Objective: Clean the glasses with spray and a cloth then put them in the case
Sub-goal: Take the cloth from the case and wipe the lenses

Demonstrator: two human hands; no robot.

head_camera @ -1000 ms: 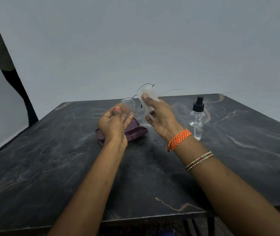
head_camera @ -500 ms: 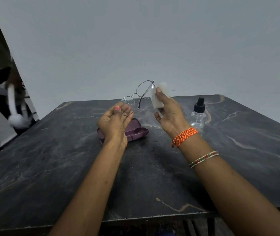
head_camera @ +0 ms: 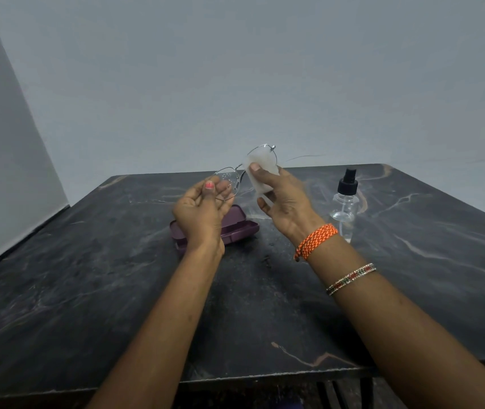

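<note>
Above case: left hand pinches glasses at one lens; right hand grips cloth, thumb pressing it onto other lens.

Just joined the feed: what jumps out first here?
The glasses, held up above the middle of the dark table: the left hand grips one lens, still spotted with droplets, while the right hand presses a white cloth on the other. Below the hands lies a purple case; to the right stands a clear spray bottle.
</note>
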